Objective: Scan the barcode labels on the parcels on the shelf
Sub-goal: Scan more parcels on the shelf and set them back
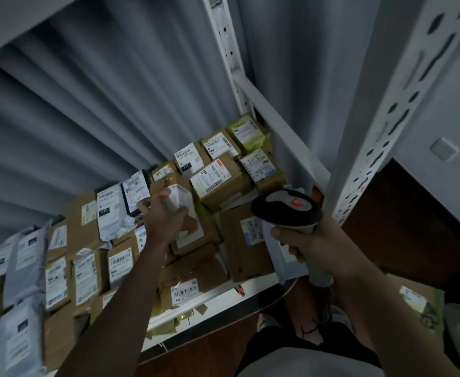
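White metal shelf point(223, 295) before grey curtain point(87, 104), crowded with cardboard parcels point(218, 183) and grey mailer bags point(22, 268), labels mostly up. Left hand point(163, 213) curled round small blurred white-labelled parcel point(178, 200), lifted above pile. Right hand point(302, 243) gripping scanner point(287, 208) handle, head aimed left toward parcels, long axis roughly upright.

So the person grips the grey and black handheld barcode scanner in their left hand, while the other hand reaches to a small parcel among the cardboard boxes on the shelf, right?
Not quite: the head view shows the grey and black handheld barcode scanner gripped in the right hand. The left hand reaches to the small white-labelled parcel among the brown cardboard boxes on the white metal shelf.
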